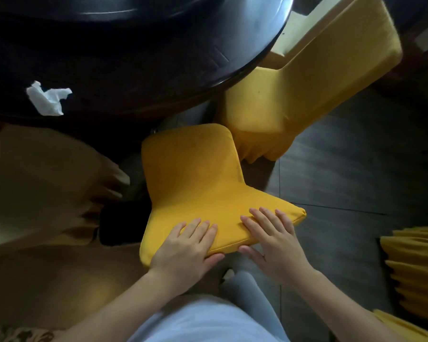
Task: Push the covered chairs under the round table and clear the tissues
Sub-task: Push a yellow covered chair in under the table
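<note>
Standing beyond both hands and filling the upper left: the round table [139, 58], dark and glossy, its edge curving down toward the chairs. Sitting up and to the right of the right hand: a second covered chair [307, 77], yellow, its seat already partly tucked under the table's rim. Lying directly beneath the palms: the top of a yellow covered chair back [195, 178], its cover stretched smooth, the seat hidden below and pointing toward the table, with a gap remaining between back and table edge.

Pressing on that chair back near its left corner: the left hand [185, 245], fingers spread flat on the front face and thumb hooked along the near edge, open and bracing rather than clenching. Mirroring it toward the right corner: the right hand [272, 238], fingers splayed over the fabric, thumb apart at the near side, also open. Placing the palms wide probably for an even push, keeping the chair from swivelling while sliding it in.

Waiting well up and to the left of the left hand, on the tabletop: a crumpled white tissue [47, 99], untouched, likely being left for after the chairs.
</note>
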